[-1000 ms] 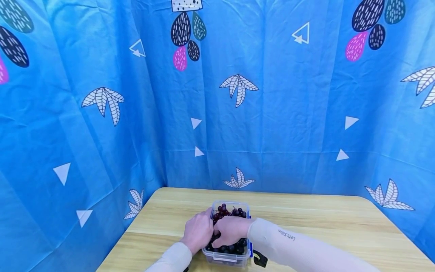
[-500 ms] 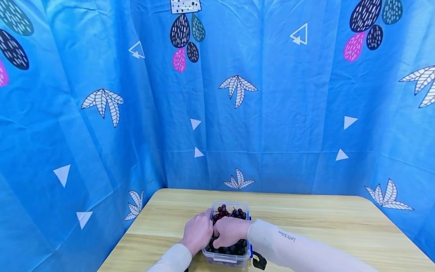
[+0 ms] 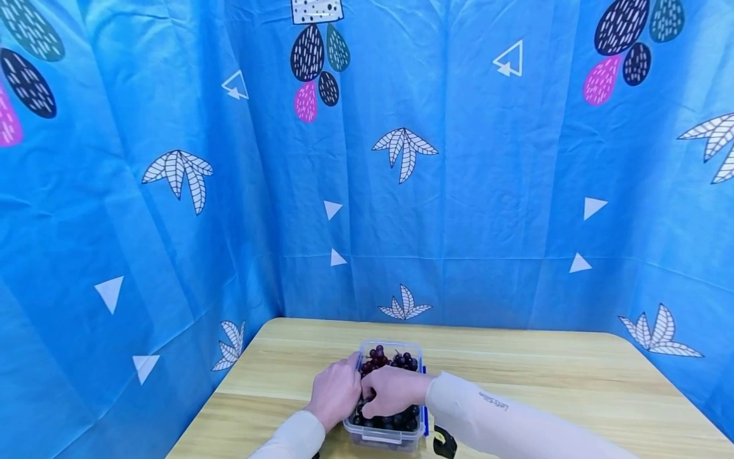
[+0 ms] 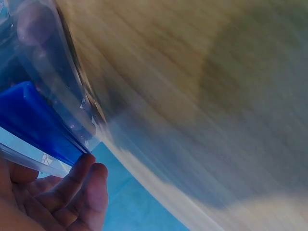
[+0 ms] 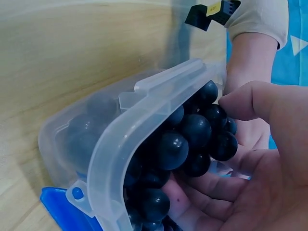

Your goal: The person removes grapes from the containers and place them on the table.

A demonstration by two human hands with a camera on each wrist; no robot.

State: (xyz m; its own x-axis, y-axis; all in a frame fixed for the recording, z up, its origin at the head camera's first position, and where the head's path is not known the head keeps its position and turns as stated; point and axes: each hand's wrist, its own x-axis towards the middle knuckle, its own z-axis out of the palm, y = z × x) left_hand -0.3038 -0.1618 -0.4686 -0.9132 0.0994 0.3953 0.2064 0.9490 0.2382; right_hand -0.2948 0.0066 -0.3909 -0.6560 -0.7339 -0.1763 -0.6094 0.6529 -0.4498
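Note:
A clear plastic container (image 3: 383,438) with blue side latches stands on the table near its front, filled with grapes. My left hand (image 3: 334,390) holds its left side at the rim, and in the left wrist view the curled fingers touch the blue latch (image 4: 41,122). Reaching in from the right, my right hand (image 3: 394,389) has its fingers down among the dark grapes (image 5: 192,130). Its thumb and fingers curl round a bunch at the near end, as the right wrist view shows. Reddish grapes (image 3: 375,360) lie at the far left of the container. The right fingertips are partly hidden by grapes.
The wooden table (image 3: 545,363) extends to both sides and behind the container. A blue patterned curtain (image 3: 487,191) hangs round its back and sides. A black device with a yellow part (image 3: 444,442) sits under the right wrist.

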